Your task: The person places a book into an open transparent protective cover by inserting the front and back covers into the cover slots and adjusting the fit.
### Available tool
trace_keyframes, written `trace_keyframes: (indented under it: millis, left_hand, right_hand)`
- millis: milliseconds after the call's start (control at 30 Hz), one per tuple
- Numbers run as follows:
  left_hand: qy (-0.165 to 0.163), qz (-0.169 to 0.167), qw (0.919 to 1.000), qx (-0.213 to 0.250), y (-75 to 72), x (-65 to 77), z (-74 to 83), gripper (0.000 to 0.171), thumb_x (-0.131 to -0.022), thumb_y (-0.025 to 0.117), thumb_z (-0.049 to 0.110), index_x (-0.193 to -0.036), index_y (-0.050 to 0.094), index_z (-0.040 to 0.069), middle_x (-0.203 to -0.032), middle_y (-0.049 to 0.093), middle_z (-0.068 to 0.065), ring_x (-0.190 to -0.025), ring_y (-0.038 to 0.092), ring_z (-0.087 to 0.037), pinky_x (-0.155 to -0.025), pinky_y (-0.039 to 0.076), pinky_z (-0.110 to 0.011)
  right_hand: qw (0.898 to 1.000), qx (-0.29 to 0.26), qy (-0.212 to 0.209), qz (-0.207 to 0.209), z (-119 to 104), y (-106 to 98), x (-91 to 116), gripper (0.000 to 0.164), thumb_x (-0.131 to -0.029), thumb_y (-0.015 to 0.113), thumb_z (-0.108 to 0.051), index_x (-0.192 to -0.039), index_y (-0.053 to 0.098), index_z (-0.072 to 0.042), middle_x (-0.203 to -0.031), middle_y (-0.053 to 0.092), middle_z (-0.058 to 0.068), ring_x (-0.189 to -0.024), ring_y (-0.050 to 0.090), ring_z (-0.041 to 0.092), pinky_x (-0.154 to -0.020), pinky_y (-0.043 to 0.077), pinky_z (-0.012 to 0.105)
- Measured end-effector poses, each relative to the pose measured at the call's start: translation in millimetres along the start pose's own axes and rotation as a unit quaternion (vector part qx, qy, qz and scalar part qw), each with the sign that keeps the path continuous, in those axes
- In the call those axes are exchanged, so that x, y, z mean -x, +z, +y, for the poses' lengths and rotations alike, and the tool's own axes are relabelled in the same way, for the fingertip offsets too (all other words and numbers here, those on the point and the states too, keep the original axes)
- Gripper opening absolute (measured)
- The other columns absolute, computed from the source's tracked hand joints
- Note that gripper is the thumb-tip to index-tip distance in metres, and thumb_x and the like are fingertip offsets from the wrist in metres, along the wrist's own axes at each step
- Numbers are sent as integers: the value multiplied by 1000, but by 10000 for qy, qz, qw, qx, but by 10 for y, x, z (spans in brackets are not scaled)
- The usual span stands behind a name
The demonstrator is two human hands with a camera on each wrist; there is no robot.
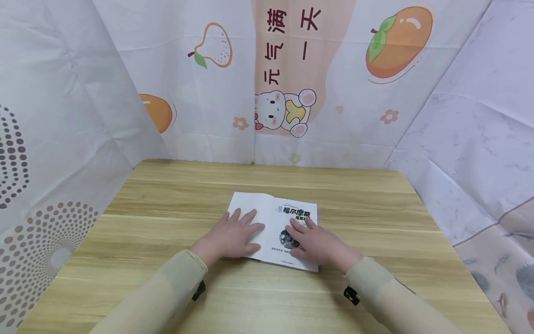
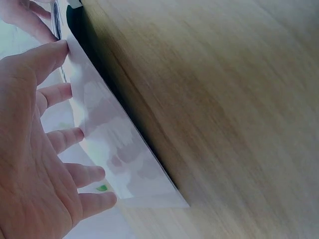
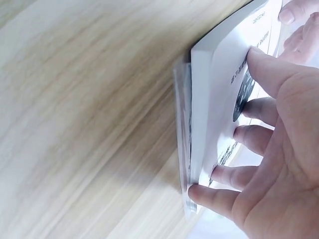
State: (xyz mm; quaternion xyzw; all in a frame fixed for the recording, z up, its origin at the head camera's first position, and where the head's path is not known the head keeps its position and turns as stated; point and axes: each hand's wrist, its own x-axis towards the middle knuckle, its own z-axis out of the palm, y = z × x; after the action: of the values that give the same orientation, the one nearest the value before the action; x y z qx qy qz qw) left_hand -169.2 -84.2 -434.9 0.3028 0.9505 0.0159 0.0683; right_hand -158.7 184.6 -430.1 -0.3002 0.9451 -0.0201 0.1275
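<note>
A book (image 1: 275,218) lies opened near its front on the wooden table, a blank white side at left and a printed title page at right. My left hand (image 1: 235,235) rests on the blank side (image 2: 117,159) with its fingers spread and fairly straight. Over on the title page (image 3: 219,109), my right hand (image 1: 314,243) lies with fingertips on the paper, covering part of the round dark picture (image 1: 289,239). In the right wrist view the thick stack of pages shows under that hand, and the little finger reaches the page's edge.
The wooden table (image 1: 167,199) extends around the book on all sides. Behind it hangs a white curtain (image 1: 200,111) printed with fruit, flowers and a cartoon animal. More pale sheets (image 1: 467,139) hang at both sides.
</note>
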Motion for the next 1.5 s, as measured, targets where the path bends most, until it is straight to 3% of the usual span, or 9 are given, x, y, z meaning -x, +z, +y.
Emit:
trace_keyframes:
  millis: [300,533,1033,1267,1500]
  left_hand:
    - [-99,-95,9999,67,2,-1,-8,55,-93,49,56,-143,43,34,-157,25,-6,-133,29,-49,-102,29,-69]
    - [-197,-241,9995,97,-30,-9,-15,53,-96,48,54,-145,42,34,-158,23,-7,-134,27,-49,-104,27,-69]
    - [-184,-114,9997,-107,-22,-3,-57,51,-97,48,50,-144,43,31,-157,25,-8,-136,25,-45,-107,25,-66]
    - [106,10,9993,-354,-38,-14,-40,50,-96,54,45,-141,47,25,-157,27,-7,-138,23,-44,-110,25,-61]
    - [814,164,9927,-878,-68,-52,76,35,-96,58,22,-129,58,10,-152,37,-9,-139,28,-35,-115,24,-48]
  right_hand:
    - [9999,134,-53,90,-19,6,24,64,-95,54,-51,-148,38,-20,-156,30,7,-135,26,48,-107,34,57]
    - [9999,54,-129,21,-32,-15,40,63,-95,55,-47,-148,38,-19,-155,30,9,-135,27,46,-100,43,56]
    - [9993,278,-209,146,-58,-22,28,61,-93,58,-47,-145,44,-18,-151,38,7,-131,38,42,-93,48,54]
    - [9992,324,-191,142,-76,-23,18,61,-92,59,-48,-144,45,-18,-150,40,7,-130,40,42,-91,49,54]
    - [9987,399,-225,208,-65,-1,7,62,-91,59,-49,-143,46,-18,-149,40,8,-127,43,42,-88,51,54]
